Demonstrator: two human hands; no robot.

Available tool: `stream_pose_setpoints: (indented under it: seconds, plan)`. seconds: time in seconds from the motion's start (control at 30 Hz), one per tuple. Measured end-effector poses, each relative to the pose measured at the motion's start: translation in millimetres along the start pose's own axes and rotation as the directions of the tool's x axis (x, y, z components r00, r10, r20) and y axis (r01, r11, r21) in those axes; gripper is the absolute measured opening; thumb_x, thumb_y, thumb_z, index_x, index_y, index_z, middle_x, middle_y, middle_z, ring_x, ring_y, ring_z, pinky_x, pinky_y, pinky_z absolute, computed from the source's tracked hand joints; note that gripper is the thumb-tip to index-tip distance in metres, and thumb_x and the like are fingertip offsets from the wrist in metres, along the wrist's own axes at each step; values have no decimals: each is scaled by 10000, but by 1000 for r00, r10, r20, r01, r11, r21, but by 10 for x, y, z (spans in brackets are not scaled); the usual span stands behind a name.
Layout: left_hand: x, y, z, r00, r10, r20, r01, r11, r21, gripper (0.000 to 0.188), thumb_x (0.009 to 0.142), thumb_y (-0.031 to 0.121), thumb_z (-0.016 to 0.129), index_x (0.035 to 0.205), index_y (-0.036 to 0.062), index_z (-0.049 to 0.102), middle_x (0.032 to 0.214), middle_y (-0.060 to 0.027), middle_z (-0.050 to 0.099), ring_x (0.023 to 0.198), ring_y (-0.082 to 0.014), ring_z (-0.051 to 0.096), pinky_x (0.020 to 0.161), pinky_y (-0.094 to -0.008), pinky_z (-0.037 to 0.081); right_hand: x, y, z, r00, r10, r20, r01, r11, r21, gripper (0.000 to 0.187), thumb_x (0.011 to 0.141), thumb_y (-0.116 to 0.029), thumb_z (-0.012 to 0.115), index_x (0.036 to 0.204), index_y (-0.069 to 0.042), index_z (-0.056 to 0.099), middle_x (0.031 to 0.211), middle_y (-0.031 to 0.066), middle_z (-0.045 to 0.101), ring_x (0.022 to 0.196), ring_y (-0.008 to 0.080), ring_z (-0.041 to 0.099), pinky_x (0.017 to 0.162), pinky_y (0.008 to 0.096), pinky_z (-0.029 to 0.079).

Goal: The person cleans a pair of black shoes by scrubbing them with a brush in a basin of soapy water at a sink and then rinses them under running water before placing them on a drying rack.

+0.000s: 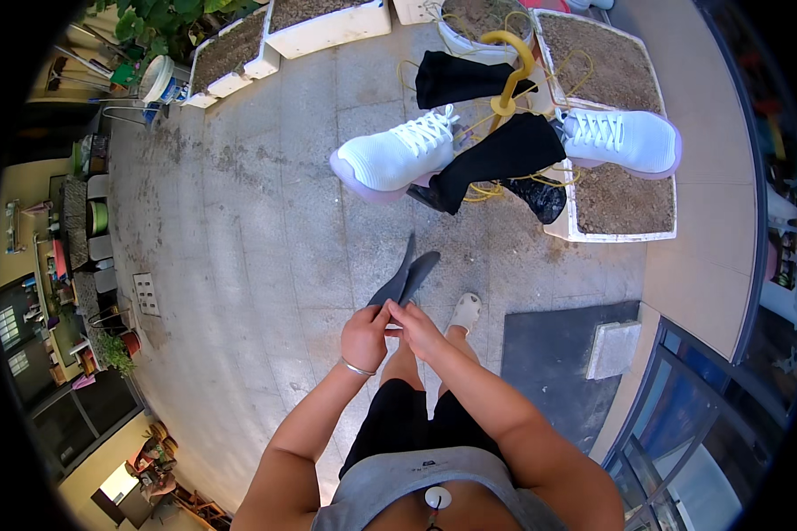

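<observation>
In front of my body I hold a pair of dark grey insoles, their free ends fanned apart and pointing away from me. My left hand, with a bracelet at its wrist, is closed on their near ends. Close against it, my right hand pinches the insoles too. Beyond them is a yellow hanging rack with a hooked top. A white sneaker hangs on its left, another white sneaker on its right. Black socks drape between the shoes.
White planters of soil stand behind and beside the rack, with more planters along the far side. A dark mat with a pale block lies to my right, near a glass door. A bucket stands far left.
</observation>
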State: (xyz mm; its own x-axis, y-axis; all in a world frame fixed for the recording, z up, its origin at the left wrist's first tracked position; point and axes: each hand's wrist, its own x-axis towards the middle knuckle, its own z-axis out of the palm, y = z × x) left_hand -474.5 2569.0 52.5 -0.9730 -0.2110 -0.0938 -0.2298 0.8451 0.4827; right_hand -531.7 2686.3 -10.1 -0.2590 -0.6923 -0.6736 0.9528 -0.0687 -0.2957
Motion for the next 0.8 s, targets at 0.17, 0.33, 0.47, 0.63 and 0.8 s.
stream_pose_setpoints:
  seconds: [0.17,0.33,0.47,0.63,0.8]
  plan:
    - [204,73,-436,1000,25,-16,-25,998,-52,389,722,76,680,1099,5,615,1051,-183,598,924,-359,575,811,-396,480,144,-255,380,994,-87,-68,88,996,21,213,922,-214,556,1063,-62,511,998,30,576,898,135,556,790,312,470]
    - [365,-601,-690,1000,-19,-12,14,940,-341,328,726,128,713,1023,3,648,1041,-176,618,953,-337,589,845,-384,474,600,-257,562,973,-176,-148,163,982,-98,241,896,-126,575,1104,-9,549,1015,66,624,916,148,584,810,299,476]
    - [475,-1423,-964,991,-137,-14,111,859,-499,251,747,107,694,982,25,664,971,-157,644,922,-312,608,843,-364,474,973,-343,1096,931,-238,-275,157,945,-285,261,870,-90,608,1101,29,580,1010,87,648,887,170,613,812,308,486]
    - [277,-2489,-1471,952,-294,87,289,767,-573,192,795,91,671,974,20,664,930,-125,654,832,-226,638,727,-290,509,1602,-374,1647,831,-354,-429,224,919,-325,258,842,-76,649,1077,20,603,1006,99,656,898,181,616,832,313,481]
    - [-90,-3520,-1822,845,-498,196,495,589,-639,161,827,82,659,963,-3,659,875,-83,663,752,-150,625,715,-261,507,2230,-628,1964,727,-432,-534,421,895,-150,237,831,-76,668,1045,11,616,994,96,664,881,187,628,816,320,491]
